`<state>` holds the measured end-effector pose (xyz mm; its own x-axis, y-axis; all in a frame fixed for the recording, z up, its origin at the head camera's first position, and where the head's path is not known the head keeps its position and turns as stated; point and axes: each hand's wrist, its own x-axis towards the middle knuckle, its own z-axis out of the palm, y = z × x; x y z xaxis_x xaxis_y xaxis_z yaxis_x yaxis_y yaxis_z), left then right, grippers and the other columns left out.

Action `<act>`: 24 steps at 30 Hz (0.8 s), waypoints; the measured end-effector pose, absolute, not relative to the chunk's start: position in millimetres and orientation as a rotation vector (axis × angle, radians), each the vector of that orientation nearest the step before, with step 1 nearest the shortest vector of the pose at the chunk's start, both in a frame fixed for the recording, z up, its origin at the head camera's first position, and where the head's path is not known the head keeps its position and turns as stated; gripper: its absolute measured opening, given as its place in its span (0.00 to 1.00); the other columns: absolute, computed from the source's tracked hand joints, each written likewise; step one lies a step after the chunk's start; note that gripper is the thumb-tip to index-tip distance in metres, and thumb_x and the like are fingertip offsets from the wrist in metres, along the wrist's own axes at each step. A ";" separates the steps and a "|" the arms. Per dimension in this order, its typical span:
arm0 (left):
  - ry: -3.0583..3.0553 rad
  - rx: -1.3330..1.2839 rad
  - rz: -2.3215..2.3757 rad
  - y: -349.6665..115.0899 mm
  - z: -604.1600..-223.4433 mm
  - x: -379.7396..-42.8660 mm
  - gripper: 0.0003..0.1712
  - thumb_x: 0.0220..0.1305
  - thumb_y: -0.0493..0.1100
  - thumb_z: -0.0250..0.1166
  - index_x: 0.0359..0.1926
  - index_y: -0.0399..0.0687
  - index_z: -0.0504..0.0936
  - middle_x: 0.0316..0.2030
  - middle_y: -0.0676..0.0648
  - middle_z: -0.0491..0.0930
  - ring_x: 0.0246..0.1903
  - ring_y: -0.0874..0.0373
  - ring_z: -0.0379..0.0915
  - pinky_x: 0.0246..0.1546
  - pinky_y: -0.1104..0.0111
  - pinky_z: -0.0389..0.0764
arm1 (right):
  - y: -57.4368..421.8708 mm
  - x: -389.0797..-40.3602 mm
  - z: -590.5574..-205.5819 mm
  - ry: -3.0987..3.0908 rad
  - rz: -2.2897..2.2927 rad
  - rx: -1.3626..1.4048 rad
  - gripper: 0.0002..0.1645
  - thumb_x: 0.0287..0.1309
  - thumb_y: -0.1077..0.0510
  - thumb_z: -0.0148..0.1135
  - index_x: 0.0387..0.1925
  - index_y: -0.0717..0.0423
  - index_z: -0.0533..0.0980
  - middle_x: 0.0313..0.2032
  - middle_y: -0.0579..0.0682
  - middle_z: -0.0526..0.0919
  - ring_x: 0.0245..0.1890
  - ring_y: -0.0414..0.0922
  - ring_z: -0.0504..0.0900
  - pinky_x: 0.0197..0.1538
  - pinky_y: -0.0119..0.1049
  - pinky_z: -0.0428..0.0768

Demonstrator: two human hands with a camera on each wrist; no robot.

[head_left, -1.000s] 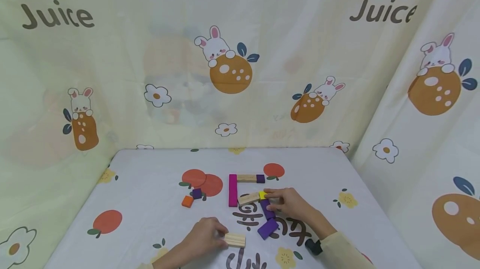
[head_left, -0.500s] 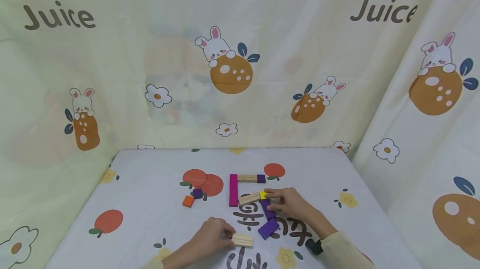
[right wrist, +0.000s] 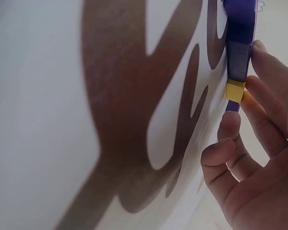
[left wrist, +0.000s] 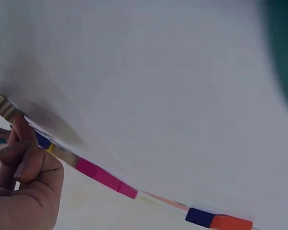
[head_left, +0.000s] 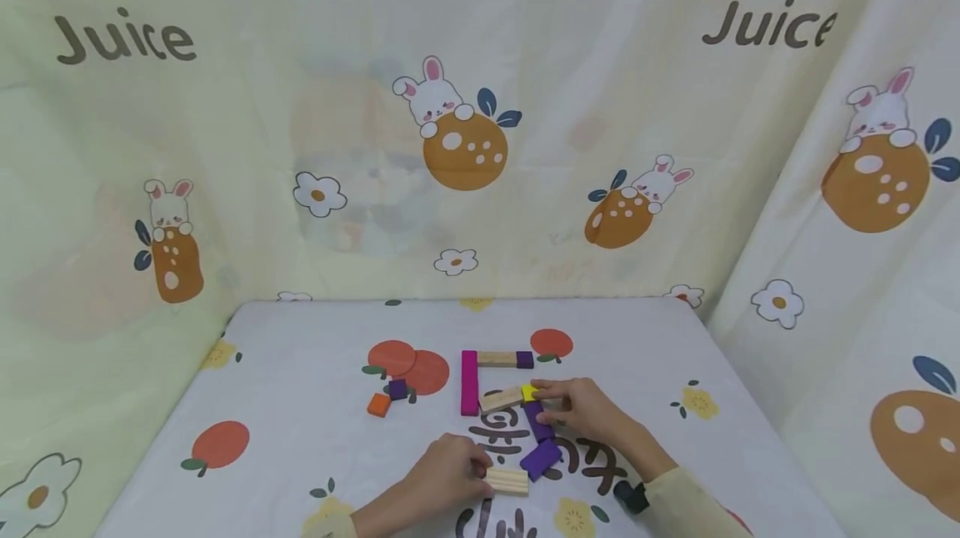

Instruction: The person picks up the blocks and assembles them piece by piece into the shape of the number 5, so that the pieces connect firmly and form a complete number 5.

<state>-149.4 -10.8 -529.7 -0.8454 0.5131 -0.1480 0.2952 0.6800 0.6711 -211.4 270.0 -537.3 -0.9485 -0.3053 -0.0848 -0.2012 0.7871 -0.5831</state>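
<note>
At the front of the table my left hand [head_left: 446, 471] pinches the left end of a plain wooden block [head_left: 508, 482], lying low near the cloth. In the left wrist view that block [left wrist: 8, 110] shows partly between the fingers. My right hand [head_left: 588, 413] has its fingers against a small yellow block [head_left: 528, 393] and its thumb at the side of a purple block [head_left: 537, 421]. A second purple block [head_left: 542, 460] lies at an angle below it, close to the wooden block. A slanted wooden block [head_left: 501, 399] runs from the yellow one to a long magenta block [head_left: 469, 383].
Behind, a wooden block [head_left: 497, 359] and a small dark purple block [head_left: 525, 359] extend right from the magenta block's top. An orange block [head_left: 379, 404] and a dark purple cube [head_left: 397, 389] lie to the left. A patterned curtain [head_left: 360, 104] borders the table.
My left hand has moved right with the wooden block, bringing it closer to the lower purple block. The right hand stays by the yellow and purple blocks.
</note>
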 end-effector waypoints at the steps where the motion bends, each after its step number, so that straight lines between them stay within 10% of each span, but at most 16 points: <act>1: 2.576 0.650 0.940 -9.1 -529.4 -149.9 0.14 0.54 0.45 0.82 0.41 0.45 0.93 0.25 0.60 0.82 0.27 0.69 0.70 0.34 0.75 0.73 | 270.2 -211.6 -537.4 2.804 -0.883 -0.401 0.24 0.60 0.49 0.78 0.59 0.45 0.87 0.69 0.43 0.82 0.29 0.36 0.71 0.30 0.26 0.71; 24: 2.708 0.767 0.765 7.1 -528.4 -154.6 0.24 0.58 0.62 0.78 0.49 0.54 0.92 0.34 0.61 0.83 0.36 0.70 0.74 0.42 0.70 0.81 | 271.6 -212.6 -536.1 2.801 -0.887 -0.421 0.25 0.60 0.48 0.77 0.58 0.46 0.87 0.69 0.45 0.82 0.29 0.36 0.70 0.30 0.26 0.71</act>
<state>-154.6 7.1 -528.4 -0.8382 0.5407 -0.0709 0.4236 0.7275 0.5398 -212.6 271.6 -536.1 -0.9450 -0.3174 -0.0788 -0.2141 0.7826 -0.5845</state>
